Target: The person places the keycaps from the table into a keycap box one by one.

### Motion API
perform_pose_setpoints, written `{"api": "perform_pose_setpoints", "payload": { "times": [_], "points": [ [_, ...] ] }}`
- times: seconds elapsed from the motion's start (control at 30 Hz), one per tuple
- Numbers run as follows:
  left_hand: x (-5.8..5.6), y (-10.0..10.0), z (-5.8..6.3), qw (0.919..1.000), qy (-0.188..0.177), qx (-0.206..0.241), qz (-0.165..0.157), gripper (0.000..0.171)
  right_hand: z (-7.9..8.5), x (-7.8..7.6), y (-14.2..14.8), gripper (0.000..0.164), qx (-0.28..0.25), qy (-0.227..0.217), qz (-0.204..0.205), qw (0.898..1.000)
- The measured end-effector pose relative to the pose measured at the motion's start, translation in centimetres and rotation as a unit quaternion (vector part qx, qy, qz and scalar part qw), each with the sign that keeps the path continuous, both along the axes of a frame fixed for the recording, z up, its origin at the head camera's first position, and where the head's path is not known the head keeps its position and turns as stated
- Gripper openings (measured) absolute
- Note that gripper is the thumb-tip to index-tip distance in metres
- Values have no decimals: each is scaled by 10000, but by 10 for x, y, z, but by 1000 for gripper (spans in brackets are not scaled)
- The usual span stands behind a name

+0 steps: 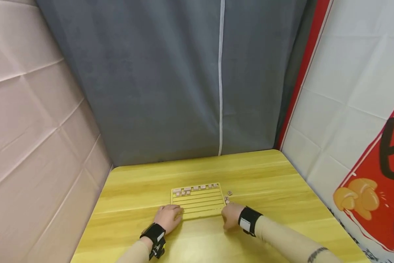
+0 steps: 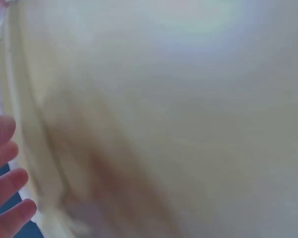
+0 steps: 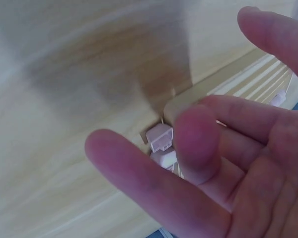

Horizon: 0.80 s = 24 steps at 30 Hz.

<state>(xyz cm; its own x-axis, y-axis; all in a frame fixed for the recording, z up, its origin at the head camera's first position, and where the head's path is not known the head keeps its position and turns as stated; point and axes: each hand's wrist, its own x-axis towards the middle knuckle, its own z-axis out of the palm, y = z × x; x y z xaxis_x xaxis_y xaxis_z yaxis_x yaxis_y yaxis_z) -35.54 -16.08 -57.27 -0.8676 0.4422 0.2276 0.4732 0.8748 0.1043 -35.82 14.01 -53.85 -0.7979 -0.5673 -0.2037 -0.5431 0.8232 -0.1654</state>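
A cream tray with ridged rows (image 1: 200,205) lies on the table. Pale keycaps (image 1: 196,188) line its far row, and several more sit in the row below on the left. My left hand (image 1: 168,217) rests at the tray's near left corner; its fingers (image 2: 10,183) are spread and hold nothing. Beside the near right corner is my right hand (image 1: 231,214), close to loose keycaps (image 1: 226,198). In the right wrist view, two hollow keycaps (image 3: 160,137) lie past its fingers (image 3: 139,173), some bent and some extended, with nothing visible between them.
Another loose keycap (image 1: 229,193) lies right of the tray on the wood-grain table (image 1: 144,182). A grey curtain (image 1: 167,91) hangs behind the table. White fabric walls (image 1: 52,128) stand on both sides, the right one bearing red print.
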Motion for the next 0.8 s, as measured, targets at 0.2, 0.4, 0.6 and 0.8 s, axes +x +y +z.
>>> {"api": "perform_pose_setpoints", "payload": {
  "times": [0.2,0.4,0.6,0.8],
  "points": [
    [16,-11,-5,9993,-253,-213,-195,34,5,-11,1,21,207,-264,210,9992],
    [14,-13,-8,9998,8,-164,-140,29,4,-45,4,25,-131,-1131,139,9934],
    [15,-14,1,9994,-201,288,39,25,11,-85,13,27,-1338,-1004,-442,9849],
    [16,-4,2,9992,-93,377,-83,22,-10,-96,41,22,-1172,550,-840,9880]
  ]
}}
